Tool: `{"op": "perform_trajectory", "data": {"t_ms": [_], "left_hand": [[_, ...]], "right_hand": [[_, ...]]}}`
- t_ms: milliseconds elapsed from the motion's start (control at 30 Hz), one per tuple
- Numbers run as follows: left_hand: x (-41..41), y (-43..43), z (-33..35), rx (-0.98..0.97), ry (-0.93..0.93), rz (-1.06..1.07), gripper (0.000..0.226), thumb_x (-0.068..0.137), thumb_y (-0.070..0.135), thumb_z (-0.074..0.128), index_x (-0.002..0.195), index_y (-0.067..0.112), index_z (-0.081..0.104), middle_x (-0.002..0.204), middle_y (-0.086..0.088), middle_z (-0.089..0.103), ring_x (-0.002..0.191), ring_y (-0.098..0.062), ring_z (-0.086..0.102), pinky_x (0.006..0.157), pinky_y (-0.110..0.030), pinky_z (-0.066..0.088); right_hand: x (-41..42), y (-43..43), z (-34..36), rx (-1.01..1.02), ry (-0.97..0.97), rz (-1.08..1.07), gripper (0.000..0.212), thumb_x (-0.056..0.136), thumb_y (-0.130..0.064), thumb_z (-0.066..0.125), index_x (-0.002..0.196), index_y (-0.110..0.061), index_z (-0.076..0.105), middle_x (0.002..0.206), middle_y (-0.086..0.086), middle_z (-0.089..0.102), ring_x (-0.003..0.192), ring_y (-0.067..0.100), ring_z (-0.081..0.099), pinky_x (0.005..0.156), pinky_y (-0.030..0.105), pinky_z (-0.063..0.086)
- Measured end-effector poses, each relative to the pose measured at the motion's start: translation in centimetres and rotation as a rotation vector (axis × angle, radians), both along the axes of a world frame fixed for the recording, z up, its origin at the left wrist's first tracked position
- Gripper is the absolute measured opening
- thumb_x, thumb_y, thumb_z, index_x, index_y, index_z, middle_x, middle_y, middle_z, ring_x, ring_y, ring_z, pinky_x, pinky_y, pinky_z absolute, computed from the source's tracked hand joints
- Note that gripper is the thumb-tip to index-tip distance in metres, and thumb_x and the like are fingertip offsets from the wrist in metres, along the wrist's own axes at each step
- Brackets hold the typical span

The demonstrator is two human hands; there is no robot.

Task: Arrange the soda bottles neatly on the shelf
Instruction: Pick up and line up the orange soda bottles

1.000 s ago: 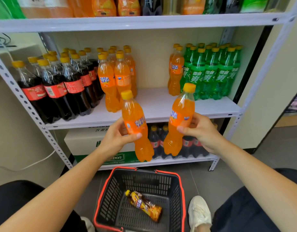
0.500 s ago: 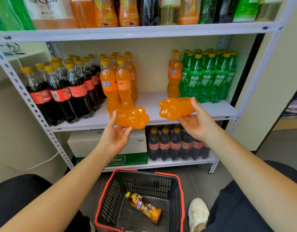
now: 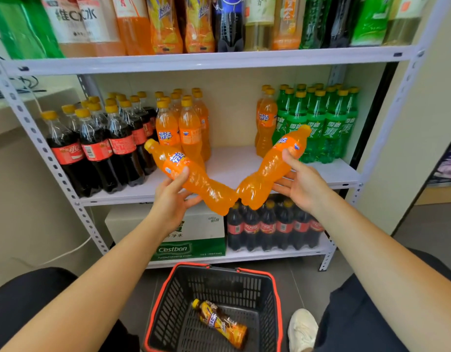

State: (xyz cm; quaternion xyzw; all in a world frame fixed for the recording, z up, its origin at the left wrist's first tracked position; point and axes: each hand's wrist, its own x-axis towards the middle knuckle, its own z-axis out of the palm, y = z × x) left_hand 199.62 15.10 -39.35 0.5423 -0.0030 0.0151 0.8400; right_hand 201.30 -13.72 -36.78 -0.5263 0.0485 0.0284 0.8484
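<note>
Two orange bottles at frame centre, tilted, bases nearly touching — left bottle [image 3: 191,174] clasped by left hand [image 3: 172,201], right bottle [image 3: 272,166] by right hand [image 3: 302,185] | step: likely placing both on middle shelf [image 3: 232,161] | next: stand them upright beside orange row [image 3: 183,125], centre-left | basket [image 3: 255,271] lower centre

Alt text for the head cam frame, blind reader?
The left hand grips a tilted orange soda bottle and the right hand a second orange bottle, bases almost meeting, before a shelf. Behind stand cola bottles, orange sodas and green bottles; a floor basket holds one bottle lying down.
</note>
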Motion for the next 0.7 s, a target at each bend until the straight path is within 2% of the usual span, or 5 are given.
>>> {"op": "perform_trajectory", "data": {"t_ms": [67, 167, 300, 433, 700], "left_hand": [[0.5, 0.5, 0.3, 0.165, -0.12, 0.084, 0.04, 0.088, 0.028, 0.074, 0.125, 0.016, 0.063, 0.121, -0.007, 0.074, 0.11, -0.027, 0.072, 0.08, -0.047, 0.063], [1.7, 0.4, 0.8, 0.375, -0.28, 0.139, 0.036, 0.088, 0.011, 0.079, 0.12, 0.014, 0.063, 0.105, 0.004, 0.078, 0.096, -0.014, 0.075, 0.07, -0.03, 0.061], [4.9, -1.0, 1.5, 0.544, -0.41, 0.145, 0.039, 0.082, 0.009, 0.085, 0.114, 0.014, 0.064, 0.106, -0.003, 0.076, 0.099, -0.02, 0.074, 0.084, -0.039, 0.062], [9.6, -3.1, 2.0, 0.636, -0.428, 0.165, 0.041, 0.081, 0.014, 0.086, 0.114, 0.021, 0.062, 0.109, -0.004, 0.075, 0.1, -0.02, 0.073, 0.089, -0.045, 0.061], [20.5, -7.5, 0.5, 0.682, -0.319, 0.251, 0.063, 0.086, 0.024, 0.083, 0.14, 0.017, 0.051, 0.131, -0.004, 0.066, 0.118, -0.021, 0.065, 0.104, -0.045, 0.053]], "right_hand": [[0.4, -0.3, -0.2, -0.134, -0.079, -0.072, 0.052, 0.074, -0.039, 0.082, 0.12, -0.019, 0.066, 0.104, 0.002, 0.078, 0.099, 0.024, 0.075, 0.067, 0.037, 0.062], [1.7, -0.1, -0.6, -0.375, -0.191, -0.146, 0.034, 0.081, -0.027, 0.083, 0.111, -0.027, 0.068, 0.101, -0.007, 0.078, 0.094, 0.015, 0.075, 0.074, 0.037, 0.062], [4.8, 0.8, 0.1, -0.572, -0.367, -0.113, 0.034, 0.08, -0.018, 0.085, 0.108, -0.03, 0.069, 0.103, -0.005, 0.077, 0.097, 0.014, 0.073, 0.081, 0.038, 0.06], [9.2, 1.7, 0.8, -0.648, -0.414, -0.098, 0.035, 0.079, -0.015, 0.085, 0.106, -0.029, 0.068, 0.102, -0.004, 0.077, 0.096, 0.012, 0.074, 0.089, 0.042, 0.06], [17.2, 1.3, -0.7, -0.728, -0.384, -0.192, 0.04, 0.079, -0.02, 0.086, 0.113, -0.025, 0.065, 0.111, 0.0, 0.074, 0.103, 0.015, 0.07, 0.099, 0.046, 0.054]]}}
